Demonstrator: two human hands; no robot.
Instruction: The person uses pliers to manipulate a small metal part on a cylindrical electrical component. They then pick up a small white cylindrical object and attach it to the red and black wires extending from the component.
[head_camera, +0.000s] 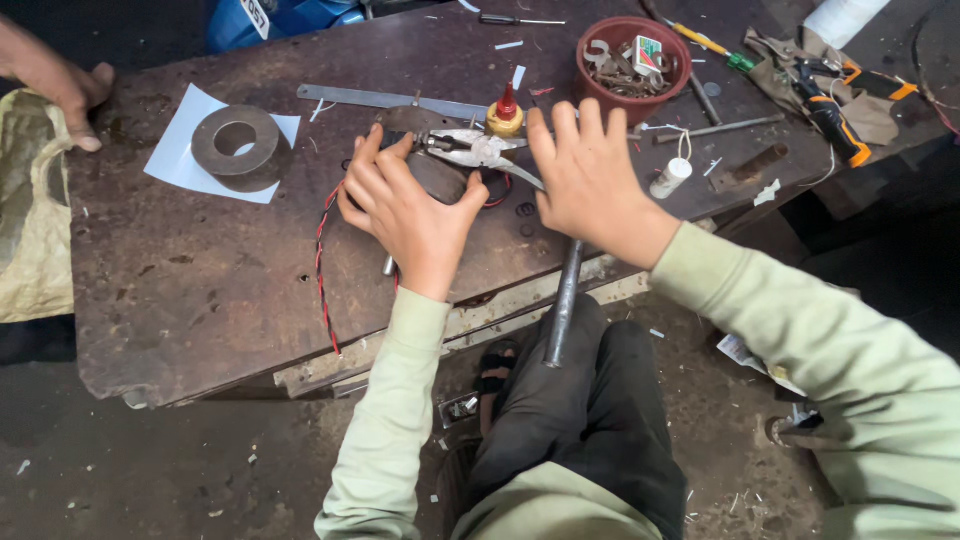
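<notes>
Dark round part (440, 178) mid-desk (180, 300), cupped by spread left hand (410, 215), right hand (590, 175) splayed flat beside pliers (480, 150); open room leftward, red bowl (592, 88) holding metal scraps.

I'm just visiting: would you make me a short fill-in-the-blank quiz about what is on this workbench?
1. The dark metal ring lies on a sheet of white ____.
2. The round tub full of metal scraps is ____ in colour.
3. The red and black twisted wire runs out from under the person's ____ hand.
4. The small yellow bottle beyond the right hand has a ____ cap.

Missing words: paper; red; left; red
</notes>
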